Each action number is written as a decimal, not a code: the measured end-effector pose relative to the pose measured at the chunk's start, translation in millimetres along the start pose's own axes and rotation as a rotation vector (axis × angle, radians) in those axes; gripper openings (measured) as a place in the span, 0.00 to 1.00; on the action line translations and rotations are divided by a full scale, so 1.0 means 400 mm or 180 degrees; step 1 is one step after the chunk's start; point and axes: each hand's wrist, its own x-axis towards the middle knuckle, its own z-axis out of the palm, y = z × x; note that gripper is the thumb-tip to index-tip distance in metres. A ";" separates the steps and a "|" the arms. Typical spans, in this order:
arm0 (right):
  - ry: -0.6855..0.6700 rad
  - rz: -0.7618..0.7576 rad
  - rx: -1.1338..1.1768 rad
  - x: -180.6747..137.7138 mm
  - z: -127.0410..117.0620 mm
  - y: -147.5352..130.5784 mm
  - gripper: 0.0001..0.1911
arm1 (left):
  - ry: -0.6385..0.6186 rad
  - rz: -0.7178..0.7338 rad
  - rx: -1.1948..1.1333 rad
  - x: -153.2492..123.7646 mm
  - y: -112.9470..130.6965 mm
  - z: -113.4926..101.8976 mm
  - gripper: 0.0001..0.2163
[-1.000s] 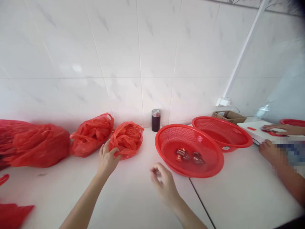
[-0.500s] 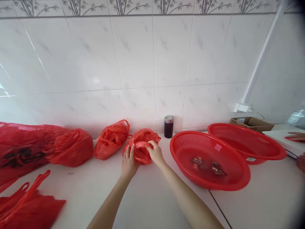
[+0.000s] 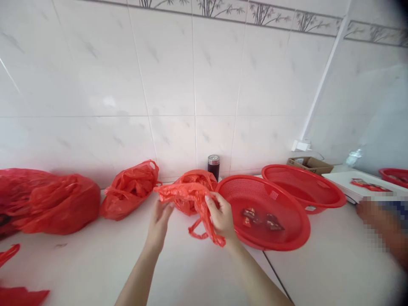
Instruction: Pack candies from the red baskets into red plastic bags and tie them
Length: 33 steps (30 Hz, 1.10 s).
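A thin, crumpled red plastic bag (image 3: pixel 185 192) is stretched between my two hands above the table. My right hand (image 3: pixel 222 216) pinches its right side, and a handle loop dangles beneath. At the left end, the fingers of my left hand (image 3: pixel 158 223) go up behind the film and are partly hidden. Just behind stands a fuller red plastic bag (image 3: pixel 197 174), half covered by the held one; I cannot tell whether the two are joined. Another bulging red bag (image 3: pixel 129 191) rests further left.
Right of my hands sits a red plastic basket (image 3: pixel 299 225) with several wrapped pieces inside, and a second basket (image 3: pixel 338 197) behind it. A dark jar (image 3: pixel 213 168) stands by the wall. Large red bags (image 3: pixel 66 204) lie left. A co-worker's blurred arm (image 3: pixel 379 225) is at far right.
My hands have lifted thin red plastic up from the bag on the table, and a handle loop now hangs down. The view has turned right; the co-worker's hand has left the red packets.
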 end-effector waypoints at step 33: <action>-0.0112 0.0824 -0.0445 -0.136 -0.116 0.032 0.15 | 0.0086 -0.1063 0.0229 -0.321 -0.121 -0.146 0.14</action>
